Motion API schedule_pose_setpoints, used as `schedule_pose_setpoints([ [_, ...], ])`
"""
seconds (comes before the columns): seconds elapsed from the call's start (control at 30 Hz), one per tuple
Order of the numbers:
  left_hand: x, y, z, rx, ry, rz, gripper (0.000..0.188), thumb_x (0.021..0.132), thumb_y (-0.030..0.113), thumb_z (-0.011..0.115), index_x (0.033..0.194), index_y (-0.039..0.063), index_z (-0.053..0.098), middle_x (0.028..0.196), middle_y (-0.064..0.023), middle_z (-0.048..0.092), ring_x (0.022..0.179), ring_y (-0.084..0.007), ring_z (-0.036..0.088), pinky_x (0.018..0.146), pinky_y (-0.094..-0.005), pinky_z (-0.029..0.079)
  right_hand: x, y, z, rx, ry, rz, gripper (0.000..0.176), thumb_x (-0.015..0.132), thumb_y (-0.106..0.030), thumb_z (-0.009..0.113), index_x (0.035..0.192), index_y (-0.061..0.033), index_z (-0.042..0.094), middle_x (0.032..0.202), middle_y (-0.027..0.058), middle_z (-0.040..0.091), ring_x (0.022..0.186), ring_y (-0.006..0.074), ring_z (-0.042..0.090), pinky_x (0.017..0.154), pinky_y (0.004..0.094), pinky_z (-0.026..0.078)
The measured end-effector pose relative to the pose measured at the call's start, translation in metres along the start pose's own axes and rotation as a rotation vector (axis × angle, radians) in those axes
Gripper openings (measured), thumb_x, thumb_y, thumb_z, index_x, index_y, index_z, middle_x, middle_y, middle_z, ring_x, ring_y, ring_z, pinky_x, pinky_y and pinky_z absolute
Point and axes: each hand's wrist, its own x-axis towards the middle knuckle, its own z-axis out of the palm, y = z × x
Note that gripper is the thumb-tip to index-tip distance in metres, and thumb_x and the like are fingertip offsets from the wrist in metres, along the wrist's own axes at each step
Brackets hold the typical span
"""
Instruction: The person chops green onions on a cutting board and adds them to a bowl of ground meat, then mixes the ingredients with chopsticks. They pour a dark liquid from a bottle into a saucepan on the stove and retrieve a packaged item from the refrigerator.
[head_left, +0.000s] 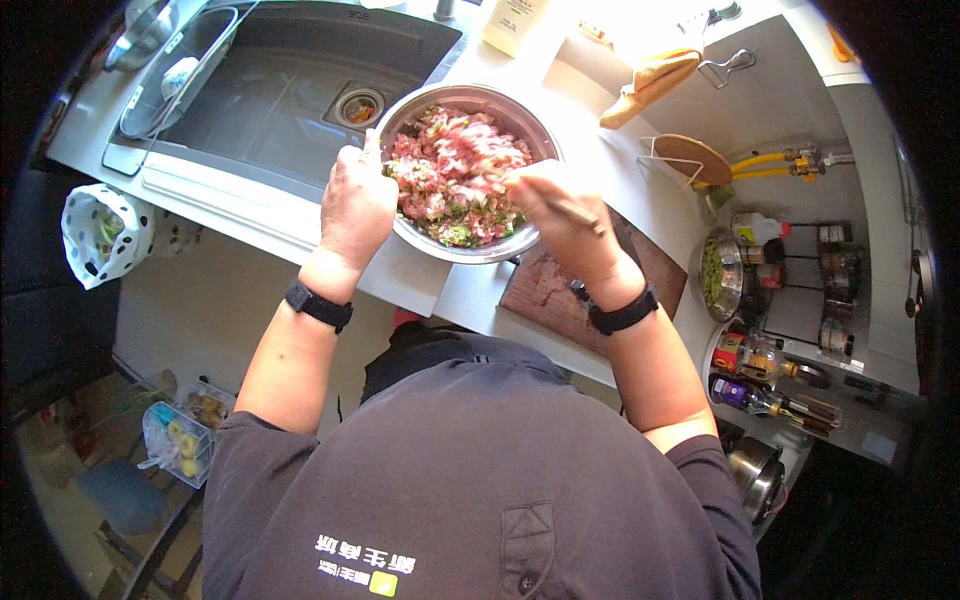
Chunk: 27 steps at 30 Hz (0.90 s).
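Note:
A stainless steel bowl stands at the sink's right edge, tilted a little, holding raw minced meat mixed with chopped greens. My left hand grips the bowl's left rim, thumb toward the inside. In my right hand, at the bowl's right side, is a wooden utensil, probably chopsticks; its handle sticks out behind the fist. Its far end is blurred or hidden in the meat. Part of the meat is blurred too. Below my right hand lies a stained brown cutting board.
The dark sink lies to the left, a wire rack at its far end. A polka-dot bag hangs at the counter's front. A bowl of green vegetables, bottles and a pot stand at the right.

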Motion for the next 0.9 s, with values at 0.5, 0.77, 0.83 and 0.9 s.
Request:
schedule_pose_setpoints([
  [0.5, 0.0, 0.006, 0.002, -0.096, 0.0, -0.126, 0.029, 0.078, 0.004, 0.055, 0.096, -0.015, 0.065, 0.126, -0.0274, 0.057, 0.096, -0.0314, 0.051, 0.092, -0.0384, 0.045, 0.006, -0.025, 0.019, 0.089, -0.063, -0.102, 0.004, 0.089, -0.006, 0.061, 0.088, -0.0036, 0.064, 0.083, 0.0131, 0.064, 0.077, 0.0306, 0.062, 0.071, 0.0376, 0.052],
  [0.77, -0.003, 0.002, 0.004, 0.009, -0.024, -0.012, 0.019, 0.077, 0.006, 0.058, 0.081, -0.008, 0.07, 0.126, -0.0279, 0.058, 0.098, -0.0302, 0.052, 0.092, -0.0388, 0.045, -0.016, -0.024, -0.038, 0.038, 0.016, 0.111, 0.007, 0.087, -0.003, 0.065, 0.092, 0.0004, 0.068, 0.084, 0.0137, 0.069, 0.072, 0.024, 0.066, 0.065, 0.0287, 0.053],
  [0.83, -0.003, 0.002, 0.003, 0.011, -0.023, -0.008, 0.018, 0.077, 0.006, 0.058, 0.079, -0.008, 0.069, 0.126, -0.0289, 0.057, 0.098, -0.0307, 0.052, 0.092, -0.039, 0.045, -0.011, -0.011, -0.033, -0.016, 0.124, 0.207, 0.009, 0.09, -0.006, 0.064, 0.095, 0.0003, 0.069, 0.086, 0.0143, 0.069, 0.072, 0.0229, 0.066, 0.064, 0.0286, 0.052],
  [0.9, -0.002, 0.004, 0.002, -0.022, -0.006, -0.03, 0.018, 0.078, 0.006, 0.058, 0.08, -0.008, 0.069, 0.126, -0.0296, 0.056, 0.098, -0.0312, 0.052, 0.092, -0.0391, 0.046, -0.005, -0.005, -0.011, 0.003, 0.069, 0.466, 0.011, 0.091, -0.01, 0.063, 0.096, -0.0015, 0.068, 0.084, 0.0143, 0.067, 0.072, 0.023, 0.066, 0.063, 0.0303, 0.052],
])
